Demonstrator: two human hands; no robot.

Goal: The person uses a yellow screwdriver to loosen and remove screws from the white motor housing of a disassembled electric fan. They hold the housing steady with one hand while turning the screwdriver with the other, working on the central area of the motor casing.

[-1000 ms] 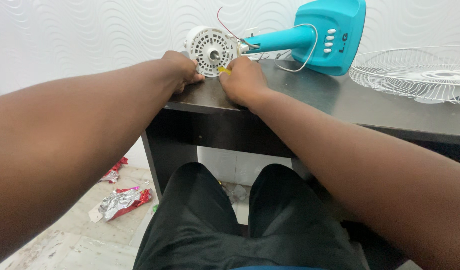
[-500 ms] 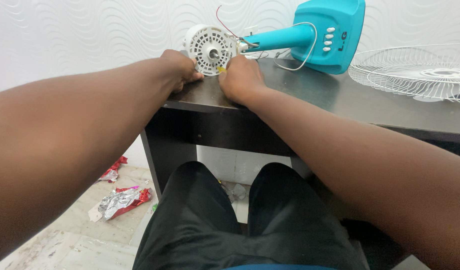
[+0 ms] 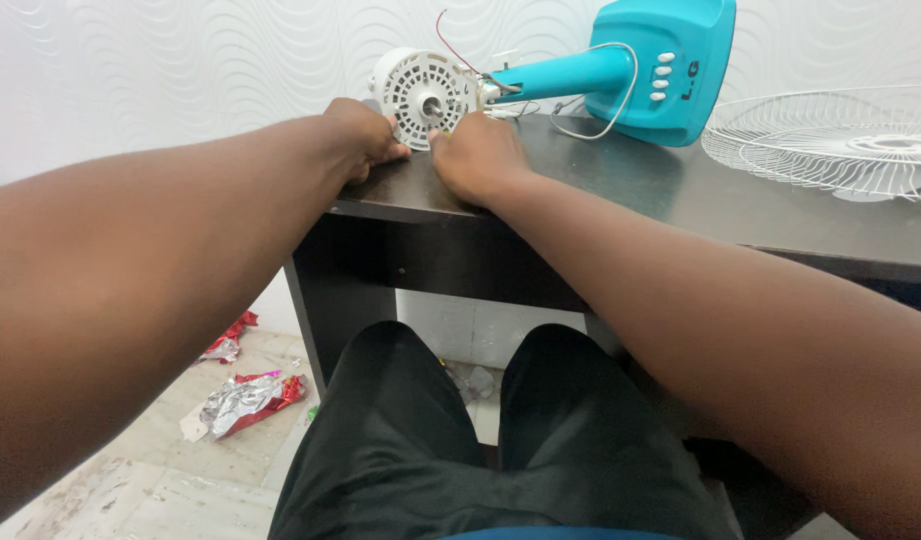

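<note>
Left hand (image 3: 366, 135), fingers curled, rests on the near left corner of the desk (image 3: 621, 185) with its fingertips against the lower left rim of the motor housing (image 3: 424, 97); whether it truly clamps the rim cannot be told, since the knuckles hide the contact; right hand (image 3: 478, 155), likewise curled and knuckles up, presses against the lower right rim of the same housing, its fingertips hidden, so its grip too cannot be told; the two hands lie just beside one another, with the housing's lower edge between them.

Motor housing: a round, white, moulded plastic drum, its flat face pierced by radial vent slots around a dark central shaft hole; it sits at the desk's near left corner, face turned toward the wearer. Behind it a smooth turquoise neck (image 3: 566, 77) runs back and to the right, joining a broad turquoise base (image 3: 671, 70) that carries a column of small white buttons; the fan lies on its side, so its long axis runs from the housing at left to the base at right, slightly away from the viewer. A thin red wire (image 3: 446, 30) loops above the housing; a grey cord (image 3: 621, 95) curves across the neck.

Desk: dark, matt, flat-topped, set against a white wall (image 3: 181, 60) with a wavy relief. A white wire grille (image 3: 831, 140), circular and dished, lies well apart at right. Crumpled red and silver foil wrappers (image 3: 246, 398) lie on the pale floor; black trousers (image 3: 431, 440) fill the foreground.
</note>
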